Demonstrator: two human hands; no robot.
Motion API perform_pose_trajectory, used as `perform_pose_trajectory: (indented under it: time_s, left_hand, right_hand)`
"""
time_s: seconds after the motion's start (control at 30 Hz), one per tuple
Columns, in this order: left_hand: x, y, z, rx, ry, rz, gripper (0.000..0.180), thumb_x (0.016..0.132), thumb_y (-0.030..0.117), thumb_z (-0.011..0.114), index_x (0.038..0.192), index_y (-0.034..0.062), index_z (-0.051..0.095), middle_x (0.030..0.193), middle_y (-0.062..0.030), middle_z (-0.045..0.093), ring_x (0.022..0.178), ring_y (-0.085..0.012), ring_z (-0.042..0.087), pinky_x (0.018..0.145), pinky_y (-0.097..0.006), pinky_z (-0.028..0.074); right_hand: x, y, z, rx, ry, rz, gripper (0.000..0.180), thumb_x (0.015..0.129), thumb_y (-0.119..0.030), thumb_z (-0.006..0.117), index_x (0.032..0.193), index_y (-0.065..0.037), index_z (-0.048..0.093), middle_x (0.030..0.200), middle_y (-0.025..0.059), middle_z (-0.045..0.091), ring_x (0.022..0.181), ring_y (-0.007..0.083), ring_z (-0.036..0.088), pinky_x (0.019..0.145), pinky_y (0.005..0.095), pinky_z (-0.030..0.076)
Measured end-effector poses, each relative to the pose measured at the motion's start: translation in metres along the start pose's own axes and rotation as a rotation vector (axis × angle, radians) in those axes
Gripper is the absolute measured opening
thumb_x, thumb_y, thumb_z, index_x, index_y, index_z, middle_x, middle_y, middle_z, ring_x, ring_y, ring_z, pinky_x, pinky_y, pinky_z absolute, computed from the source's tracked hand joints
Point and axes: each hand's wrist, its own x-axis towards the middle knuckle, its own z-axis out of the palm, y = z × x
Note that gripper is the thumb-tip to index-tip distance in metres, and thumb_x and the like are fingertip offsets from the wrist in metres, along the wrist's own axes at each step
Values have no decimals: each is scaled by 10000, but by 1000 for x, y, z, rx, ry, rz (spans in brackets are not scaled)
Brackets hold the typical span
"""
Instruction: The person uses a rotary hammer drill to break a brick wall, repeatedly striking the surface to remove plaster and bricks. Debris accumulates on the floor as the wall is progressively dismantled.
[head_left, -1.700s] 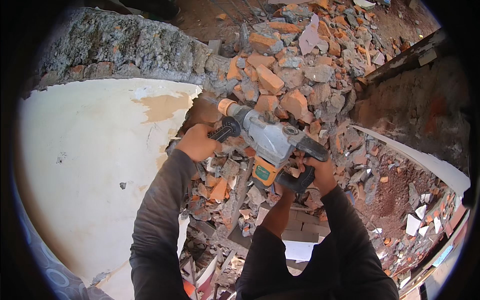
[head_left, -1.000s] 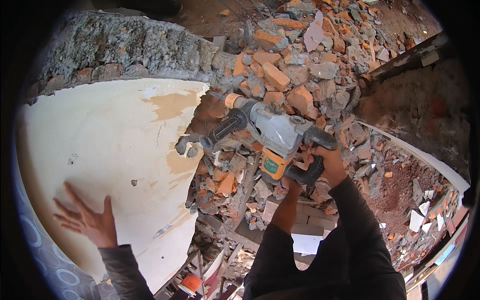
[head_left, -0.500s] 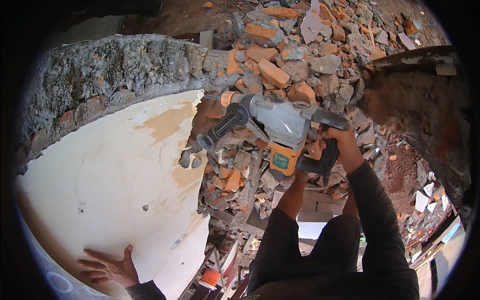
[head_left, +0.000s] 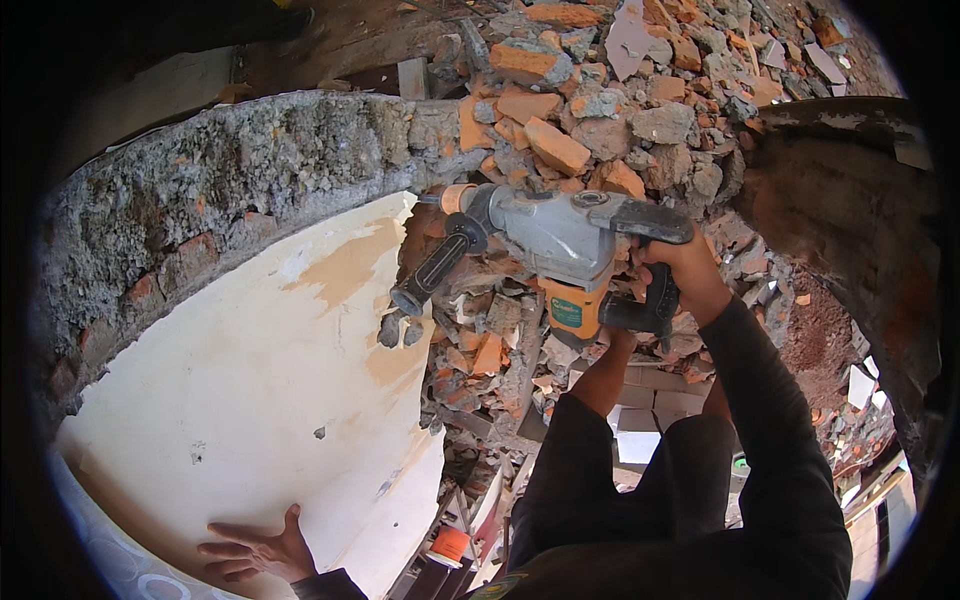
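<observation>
My right hand point(head_left: 690, 270) is wrapped round the rear handle of a grey and orange demolition hammer point(head_left: 560, 240). The tool lies level, its nose pointing left at the broken upper corner of a cream plastered wall point(head_left: 270, 390). Its bit is mostly hidden near that edge. A black side handle point(head_left: 432, 272) juts from the hammer's front, with no hand on it. Lower down, my left hand point(head_left: 262, 548) presses flat on the plaster, fingers spread.
Broken bricks and mortar lumps point(head_left: 560, 145) are heaped beyond the tool. The wall's rough broken top point(head_left: 240, 150) curves away left. A dark broken slab point(head_left: 840, 200) stands at the right. An orange container point(head_left: 450, 545) sits low beside the wall, near my legs.
The whole view has shifted slightly, so the wall and my left hand appear farther right. The right hand keeps its grip on the demolition hammer; the left stays on the plaster.
</observation>
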Motion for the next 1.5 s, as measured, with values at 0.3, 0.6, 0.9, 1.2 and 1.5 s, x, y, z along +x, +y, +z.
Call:
perform_pose_trajectory:
  time_s: [0.3,0.6,0.9,1.2,1.5]
  left_hand:
    - [1,1,-2,36,0,11,1503,460,1021,536,1614,192,45,1631,-287,-45,1430,-630,-13,967,-844,120]
    - [1,6,-4,43,-9,-10,1511,455,1026,532,1614,182,53,1625,-302,-34,1430,-630,-15,974,-834,134]
    - [0,3,-4,54,-22,-19,1531,436,1005,577,1614,178,58,1626,-298,-43,1433,-625,-5,1000,-823,118]
    - [1,1,0,32,-28,-1,1559,412,1006,588,1613,168,55,1624,-303,-39,1432,-607,46,1041,-782,93]
    - [-1,-1,0,50,-39,-12,1560,412,984,620,1614,178,39,1633,-281,-55,1426,-613,47,1052,-764,75]
  right_hand:
    - [11,-7,-1,-51,-23,17,162,731,40,634,891,58,627,740,96,633,517,156,586,480,278,473]
    - [17,11,-3,-14,-3,6,204,719,57,637,922,57,625,764,101,634,527,165,586,491,291,482]
    - [18,15,-3,-86,-120,-23,223,722,57,631,944,57,609,789,102,633,549,164,591,507,293,486]
    - [17,16,5,-131,-69,-38,180,728,55,620,908,45,624,768,72,626,546,136,573,526,278,472]
    - [25,21,4,-150,-75,-48,184,728,27,638,909,50,617,778,72,640,555,137,593,522,276,482]
